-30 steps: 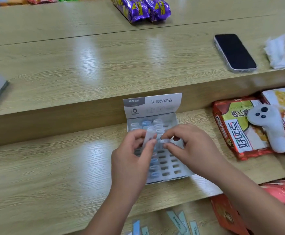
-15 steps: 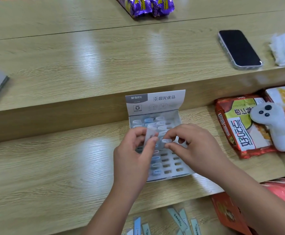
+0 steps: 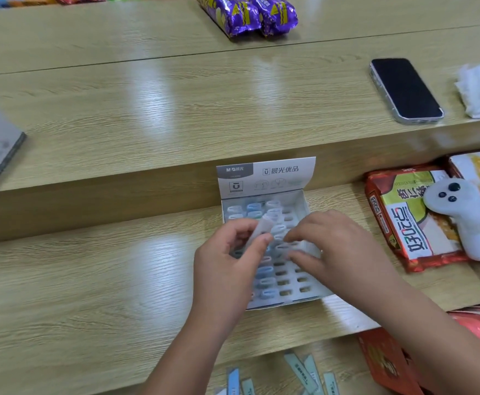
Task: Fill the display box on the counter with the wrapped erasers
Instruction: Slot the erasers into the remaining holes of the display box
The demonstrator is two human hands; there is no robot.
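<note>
Pressing an eraser into a slot at a slant is the main risk here, I judge. The card insert looks thin, so a tilted push could buckle it or wedge the wrapper against the oval edge. The display box (image 3: 267,178) also looks light enough to skid on the glossy tabletop (image 3: 90,280), as neither hand plainly braces it. The left hand (image 3: 227,263) has its grip closed around one wrapped eraser (image 3: 262,227), pinched between thumb and fingertips. It is held upright just above the left half of the insert, where it could brush seated pieces and lift them. The right hand (image 3: 341,249) curls over the middle rows with thumb and forefinger tips near each other. That spot is blurred, so I cannot tell whether its grip has hold of anything. The box sits on the lower tier against the step, its printed lid flap standing up behind. Inside, the left columns hold white and blue erasers standing in their slots. The right columns show mostly empty holes, so filling is perhaps half done. More loose erasers (image 3: 300,372) lie on a lower surface at the near edge of view, well apart from the box, a longer reach that invites drops.
</note>
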